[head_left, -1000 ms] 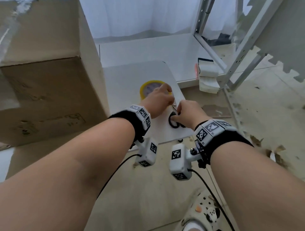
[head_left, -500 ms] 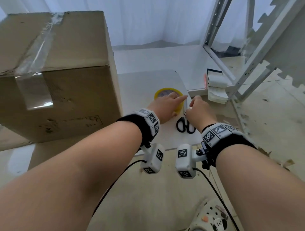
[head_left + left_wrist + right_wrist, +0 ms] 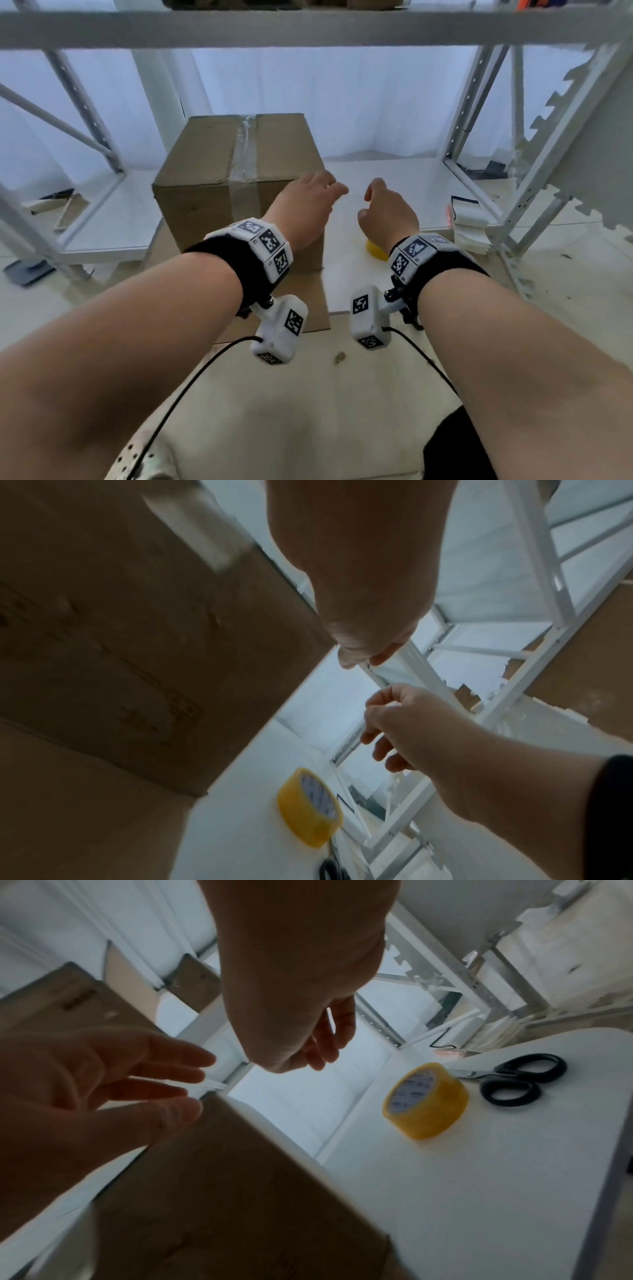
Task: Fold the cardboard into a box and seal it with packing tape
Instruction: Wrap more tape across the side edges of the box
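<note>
The brown cardboard box point(image 3: 239, 178) stands closed on the white table point(image 3: 404, 178), with clear tape along its top seam and down its front. My left hand point(image 3: 310, 202) hovers by the box's near right edge, fingers spread and straight, holding nothing. My right hand point(image 3: 387, 212) hangs in the air just right of it, fingers loosely curled and empty. The yellow tape roll point(image 3: 424, 1102) lies on the table below my right hand. The black-handled scissors point(image 3: 514, 1080) lie beside it. In the head view only a sliver of the tape roll point(image 3: 375, 251) shows under my right wrist.
White metal shelving frames point(image 3: 479, 120) surround the table, with a beam overhead point(image 3: 308, 27). A stack of white papers point(image 3: 469, 222) sits at the table's right edge. Flat cardboard point(image 3: 318, 301) lies under the box on the near side. Cardboard scraps point(image 3: 65, 209) rest on the left shelf.
Both hands let go of the tape roll and scissors and rose toward the box's right side. The head view tilted up, bringing the shelving into sight.
</note>
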### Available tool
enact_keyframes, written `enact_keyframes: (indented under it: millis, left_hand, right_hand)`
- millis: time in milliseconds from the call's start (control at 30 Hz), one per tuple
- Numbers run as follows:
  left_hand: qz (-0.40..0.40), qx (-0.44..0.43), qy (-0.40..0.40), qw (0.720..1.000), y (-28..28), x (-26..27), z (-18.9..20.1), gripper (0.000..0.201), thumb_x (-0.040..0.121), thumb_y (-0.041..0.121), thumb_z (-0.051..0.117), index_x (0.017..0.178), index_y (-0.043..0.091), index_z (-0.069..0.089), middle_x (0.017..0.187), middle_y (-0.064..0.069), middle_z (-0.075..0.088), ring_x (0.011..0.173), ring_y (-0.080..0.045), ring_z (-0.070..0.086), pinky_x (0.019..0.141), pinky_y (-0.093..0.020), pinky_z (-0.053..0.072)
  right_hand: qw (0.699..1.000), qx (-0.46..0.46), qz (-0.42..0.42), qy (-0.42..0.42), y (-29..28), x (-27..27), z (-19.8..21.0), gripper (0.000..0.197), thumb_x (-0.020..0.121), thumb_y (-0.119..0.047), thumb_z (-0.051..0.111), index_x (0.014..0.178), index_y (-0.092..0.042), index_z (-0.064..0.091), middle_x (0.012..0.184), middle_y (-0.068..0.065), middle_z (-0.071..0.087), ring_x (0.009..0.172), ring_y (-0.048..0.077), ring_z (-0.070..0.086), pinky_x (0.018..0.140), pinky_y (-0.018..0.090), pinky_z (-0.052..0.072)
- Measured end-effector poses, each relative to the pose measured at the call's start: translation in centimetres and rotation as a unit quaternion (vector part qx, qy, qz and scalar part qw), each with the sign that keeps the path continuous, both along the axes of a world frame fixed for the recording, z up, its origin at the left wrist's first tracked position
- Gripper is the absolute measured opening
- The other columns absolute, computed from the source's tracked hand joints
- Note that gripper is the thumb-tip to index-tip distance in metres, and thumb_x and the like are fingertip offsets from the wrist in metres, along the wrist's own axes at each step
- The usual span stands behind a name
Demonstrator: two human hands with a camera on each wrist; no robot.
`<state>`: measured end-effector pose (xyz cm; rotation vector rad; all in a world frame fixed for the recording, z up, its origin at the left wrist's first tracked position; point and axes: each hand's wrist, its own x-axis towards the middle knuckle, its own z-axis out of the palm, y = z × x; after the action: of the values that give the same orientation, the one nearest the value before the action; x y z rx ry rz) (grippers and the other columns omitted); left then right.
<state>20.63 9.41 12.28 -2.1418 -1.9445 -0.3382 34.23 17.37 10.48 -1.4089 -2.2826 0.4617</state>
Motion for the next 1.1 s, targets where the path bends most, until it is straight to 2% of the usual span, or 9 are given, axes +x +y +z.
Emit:
enact_keyframes:
  millis: [100, 267, 400, 500, 633, 733, 867, 933, 1100]
  left_hand:
    - [0.028, 0.029, 0.008, 0.999, -4.5, -2.5, 2.2, 0.041, 0.097, 0.013, 0.046, 0.138, 0.019, 0.043, 0.138, -0.005, 0.043, 0.126, -0.026, 0.04, 0.106, -0.039, 0.035]
    - [0.099, 0.04, 0.006, 0.994, -9.0, -8.4, 3.9, 0.042, 0.093, 0.012, 0.051, 0.135, 0.018, 0.046, 0.136, -0.006, 0.043, 0.125, -0.028, 0.04, 0.104, -0.044, 0.037]
    - [0.151, 0.033, -0.01, 0.988, -10.2, -12.6, 2.7, 0.052, 0.089, 0.011, 0.057, 0.138, 0.017, 0.041, 0.141, -0.007, 0.037, 0.127, -0.03, 0.038, 0.105, -0.045, 0.033]
    - [0.172, 0.008, -0.017, 0.985, -9.7, -14.8, 1.0, 0.064, 0.089, 0.014, 0.059, 0.145, 0.02, 0.03, 0.15, -0.003, 0.027, 0.136, -0.027, 0.029, 0.11, -0.043, 0.026]
    - [0.158, 0.025, -0.028, 0.987, -8.0, -16.1, -0.8, 0.072, 0.086, 0.02, 0.064, 0.147, 0.022, 0.027, 0.153, 0.0, 0.026, 0.14, -0.024, 0.025, 0.114, -0.04, 0.016]
    - [0.13, 0.044, -0.013, 0.99, -6.7, -16.4, -1.8, 0.068, 0.084, 0.026, 0.067, 0.144, 0.023, 0.036, 0.149, 0.001, 0.035, 0.138, -0.022, 0.03, 0.114, -0.041, 0.013]
    - [0.13, 0.055, -0.027, 0.99, -6.2, -16.6, -2.2, 0.061, 0.085, 0.034, 0.064, 0.141, 0.028, 0.04, 0.146, 0.005, 0.04, 0.134, -0.022, 0.033, 0.11, -0.038, 0.014]
    - [0.134, 0.053, -0.026, 0.989, -6.2, -16.8, -2.2, 0.061, 0.085, 0.037, 0.064, 0.141, 0.031, 0.04, 0.145, 0.007, 0.04, 0.133, -0.021, 0.033, 0.108, -0.039, 0.015]
    - [0.141, 0.05, -0.016, 0.989, -6.3, -16.7, -2.4, 0.06, 0.086, 0.04, 0.062, 0.141, 0.033, 0.038, 0.145, 0.008, 0.04, 0.133, -0.02, 0.033, 0.108, -0.04, 0.018]
  right_hand:
    - [0.997, 0.059, 0.043, -0.01, -2.9, -1.9, 2.5, 0.024, 0.087, -0.014, 0.049, 0.11, -0.015, 0.041, 0.097, 0.006, 0.058, 0.088, 0.026, 0.056, 0.073, 0.037, 0.047]
    - [0.97, 0.161, 0.171, -0.064, -5.9, -5.4, 5.2, 0.049, 0.08, -0.023, 0.059, 0.125, -0.018, 0.041, 0.124, 0.004, 0.045, 0.114, 0.024, 0.043, 0.086, 0.039, 0.044]
    - [0.927, 0.237, 0.242, -0.162, -5.2, -8.0, 3.9, 0.071, 0.081, -0.01, 0.061, 0.143, -0.022, 0.028, 0.149, 0.006, 0.026, 0.137, 0.026, 0.026, 0.113, 0.04, 0.022]
    - [0.901, 0.28, 0.257, -0.21, -3.3, -9.7, 2.3, 0.081, 0.084, -0.006, 0.059, 0.149, -0.027, 0.016, 0.158, 0.006, 0.013, 0.145, 0.024, 0.011, 0.119, 0.04, 0.003]
    - [0.885, 0.308, 0.297, -0.184, -2.1, -11.7, 0.9, 0.079, 0.087, -0.022, 0.065, 0.151, -0.022, 0.018, 0.155, 0.007, 0.023, 0.143, 0.023, 0.022, 0.118, 0.039, 0.008]
    - [0.867, 0.359, 0.329, -0.103, -1.6, -12.7, -0.3, 0.064, 0.08, -0.024, 0.072, 0.138, -0.014, 0.046, 0.137, 0.012, 0.051, 0.126, 0.03, 0.049, 0.11, 0.042, 0.031]
    - [0.842, 0.424, 0.332, 0.024, -1.6, -13.2, -1.6, 0.016, 0.087, -0.022, 0.06, 0.092, -0.009, 0.069, 0.111, 0.014, 0.065, 0.101, 0.032, 0.061, 0.092, 0.043, 0.047]
    - [0.848, 0.413, 0.328, 0.058, -2.0, -13.1, -1.9, 0.02, 0.087, -0.022, 0.057, 0.078, -0.008, 0.069, 0.109, 0.014, 0.065, 0.1, 0.032, 0.06, 0.089, 0.043, 0.048]
    - [0.858, 0.393, 0.328, 0.045, -2.1, -13.1, -2.5, 0.024, 0.087, -0.026, 0.055, 0.075, -0.01, 0.069, 0.118, 0.013, 0.063, 0.106, 0.032, 0.058, 0.094, 0.043, 0.044]
